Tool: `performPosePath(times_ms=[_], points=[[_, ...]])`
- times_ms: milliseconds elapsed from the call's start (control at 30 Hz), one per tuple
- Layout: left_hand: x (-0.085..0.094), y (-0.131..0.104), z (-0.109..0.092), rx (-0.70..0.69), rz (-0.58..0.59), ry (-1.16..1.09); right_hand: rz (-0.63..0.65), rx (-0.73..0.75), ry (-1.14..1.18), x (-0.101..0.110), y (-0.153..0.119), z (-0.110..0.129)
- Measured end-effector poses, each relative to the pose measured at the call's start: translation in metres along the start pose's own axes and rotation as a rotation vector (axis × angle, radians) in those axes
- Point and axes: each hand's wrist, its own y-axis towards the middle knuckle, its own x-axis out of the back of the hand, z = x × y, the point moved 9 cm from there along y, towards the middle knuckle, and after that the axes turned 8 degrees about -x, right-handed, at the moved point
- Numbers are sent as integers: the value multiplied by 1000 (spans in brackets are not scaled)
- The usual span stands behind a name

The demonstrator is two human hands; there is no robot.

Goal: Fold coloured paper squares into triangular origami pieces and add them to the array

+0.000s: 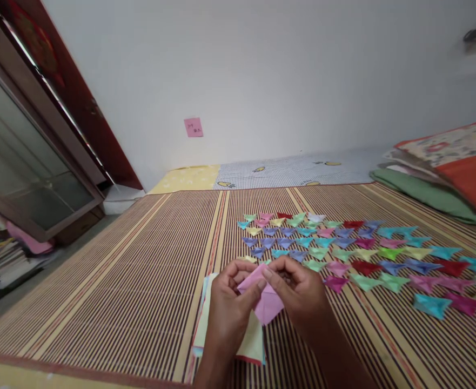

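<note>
Hands: left hand (227, 302) and right hand (298, 289) both pinched shut on pink origami paper (265, 302) | paper stack (254, 340) right under them | folded origami pieces (363, 254) spread beyond right hand on striped mat (120, 281)

- A striped bamboo mat (140, 281) covers the bed, its brown and tan bands running away toward the white wall.
- Rows of small folded paper shapes (355, 251) in pink, blue, green, red, purple and yellow lie spread across the mat's right half.
- A stack of coloured paper sheets (254, 340) rests flat on the mat at the near edge.
- Folded bedding (444, 173) sits piled at the mat's far right corner.
- A patterned sheet (286, 172) shows beyond the mat's far end.
</note>
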Motion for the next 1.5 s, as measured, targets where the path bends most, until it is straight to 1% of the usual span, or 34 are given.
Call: performPosePath(times_ms=[100, 233, 300, 333, 433, 500, 667, 867, 1033, 1100, 1200, 1300, 1400, 1500], points=[[-4, 0, 3, 43, 58, 30, -18, -9, -54, 0, -1, 2], [-4, 0, 2, 25, 85, 92, -41, 11, -118, 0, -1, 8], [-4, 0, 4, 18, 107, 110, -23, -1, -124, -1, -1, 8], [-2, 1, 6, 19, 106, 108, 9, -14, -123, -3, 0, 6], [8, 1, 14, 36, 57, 54, 146, -37, -143, -12, 0, 1], [12, 1, 18, 44, 35, -1, 184, -29, -172, -14, 0, -1], [8, 1, 19, 46, 53, -141, 191, -48, -106, -15, 1, -4], [8, 0, 18, 70, 43, -191, 174, -50, -42, -16, 1, -3], [9, 1, 20, 89, 50, -225, 231, -72, 11, -9, 1, -2], [12, 2, 20, 87, 32, -210, 239, -73, -11, -1, 2, -2], [16, 1, 14, 56, 9, -122, 234, -68, -73, 9, 5, -2], [9, -2, 5, 23, 51, 14, 157, -57, -52, 13, 6, 1], [-5, -5, -2, -2, 132, 129, 124, -43, 8, 4, 2, 6], [-10, -4, -4, -7, 136, 172, 93, -13, 14, -4, -2, 11]])
